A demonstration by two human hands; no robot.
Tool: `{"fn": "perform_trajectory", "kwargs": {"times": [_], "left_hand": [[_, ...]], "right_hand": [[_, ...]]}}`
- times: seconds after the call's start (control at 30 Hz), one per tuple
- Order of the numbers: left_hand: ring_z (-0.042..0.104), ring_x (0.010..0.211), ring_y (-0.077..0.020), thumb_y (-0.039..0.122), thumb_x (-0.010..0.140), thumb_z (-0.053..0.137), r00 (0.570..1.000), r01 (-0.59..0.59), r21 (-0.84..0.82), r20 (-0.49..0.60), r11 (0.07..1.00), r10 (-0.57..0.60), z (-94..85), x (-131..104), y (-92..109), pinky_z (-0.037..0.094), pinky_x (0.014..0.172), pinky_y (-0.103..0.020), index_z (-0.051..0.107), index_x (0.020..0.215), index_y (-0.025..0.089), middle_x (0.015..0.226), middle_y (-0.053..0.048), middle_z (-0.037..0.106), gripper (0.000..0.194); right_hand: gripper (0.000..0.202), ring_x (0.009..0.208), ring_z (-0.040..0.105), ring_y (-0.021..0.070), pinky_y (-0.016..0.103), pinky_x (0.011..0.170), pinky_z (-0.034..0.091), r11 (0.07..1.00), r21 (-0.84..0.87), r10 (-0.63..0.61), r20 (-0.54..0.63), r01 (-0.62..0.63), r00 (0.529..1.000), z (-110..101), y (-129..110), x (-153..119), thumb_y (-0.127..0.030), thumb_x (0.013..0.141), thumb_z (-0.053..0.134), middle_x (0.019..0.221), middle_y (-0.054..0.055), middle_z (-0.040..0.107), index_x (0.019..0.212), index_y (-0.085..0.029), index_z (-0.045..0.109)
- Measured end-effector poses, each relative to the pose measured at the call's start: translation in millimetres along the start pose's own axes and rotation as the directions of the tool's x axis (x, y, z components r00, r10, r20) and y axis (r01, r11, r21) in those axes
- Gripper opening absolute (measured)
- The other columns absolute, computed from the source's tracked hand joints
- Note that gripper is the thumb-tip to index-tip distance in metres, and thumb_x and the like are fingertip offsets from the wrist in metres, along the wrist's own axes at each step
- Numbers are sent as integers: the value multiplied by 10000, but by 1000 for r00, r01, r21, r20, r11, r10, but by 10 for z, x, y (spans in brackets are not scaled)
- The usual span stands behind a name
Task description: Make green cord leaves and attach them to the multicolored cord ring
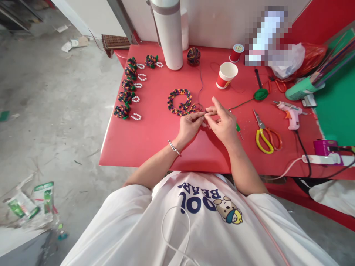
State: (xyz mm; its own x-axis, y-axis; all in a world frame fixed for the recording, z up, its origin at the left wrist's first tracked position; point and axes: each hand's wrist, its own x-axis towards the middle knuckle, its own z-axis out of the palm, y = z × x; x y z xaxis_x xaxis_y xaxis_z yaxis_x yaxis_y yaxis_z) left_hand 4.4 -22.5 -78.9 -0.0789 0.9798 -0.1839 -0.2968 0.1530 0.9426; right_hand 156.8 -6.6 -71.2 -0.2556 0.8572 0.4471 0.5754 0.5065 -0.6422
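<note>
My left hand point(192, 127) is closed in a pinch on thin dark yarn point(205, 112) in front of my chest. Fingertip to fingertip with it, my right hand point(224, 126) pinches the same yarn, one finger raised. Just beyond my left hand lies a curled crocheted strip point(169, 101) in orange, purple and green, with loose strands running to my fingers. A green strand reaches from a green yarn ball point(260, 94) to behind my right hand. Beside that hand is a thin green-handled tool point(238, 128), partly hidden.
Crocheted roses point(121, 111) with white bead loops line the red table's point(138, 144) left side. A multicolour yarn ball point(193, 56), white flask point(168, 37) and paper cup point(226, 75) stand behind. Scissors point(262, 136), a pink glue gun point(292, 115) and a power strip point(321, 159) lie right.
</note>
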Motion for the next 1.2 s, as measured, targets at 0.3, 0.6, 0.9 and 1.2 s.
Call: {"fn": "perform_trajectory", "kwargs": {"times": [0.3,0.6,0.9,1.2], "left_hand": [[687,601,-120,122,824,746,997,-76,48,10,996,75,-9,-8,-30,572,637,-228,842,913,145,668,-17,751,133],[683,651,-132,155,815,743,993,-115,108,-6,988,116,-14,-8,-45,575,669,-246,860,886,174,740,-29,787,139],[766,729,-169,150,783,792,998,-51,-25,20,998,52,-10,16,-121,624,703,-258,805,1100,172,773,-35,799,318],[764,704,-167,122,788,788,999,-32,-39,0,999,32,-5,7,-111,603,642,-232,778,1125,167,722,-20,772,339]], "right_hand": [[591,972,760,198,347,902,687,999,-16,-29,6,29,1000,39,-15,9,-225,1026,548,1199,98,773,1611,-281,482],[656,965,742,202,345,882,693,998,-37,-50,18,50,999,71,-27,9,-161,1004,523,1151,93,772,1643,-288,441],[638,959,740,196,318,846,690,998,-52,-47,11,48,999,49,-22,2,-153,999,529,1131,81,769,1621,-283,471],[595,942,745,183,309,862,684,999,-37,-28,-1,28,1000,8,-51,-18,-158,993,551,1127,72,776,1577,-271,523]]}}
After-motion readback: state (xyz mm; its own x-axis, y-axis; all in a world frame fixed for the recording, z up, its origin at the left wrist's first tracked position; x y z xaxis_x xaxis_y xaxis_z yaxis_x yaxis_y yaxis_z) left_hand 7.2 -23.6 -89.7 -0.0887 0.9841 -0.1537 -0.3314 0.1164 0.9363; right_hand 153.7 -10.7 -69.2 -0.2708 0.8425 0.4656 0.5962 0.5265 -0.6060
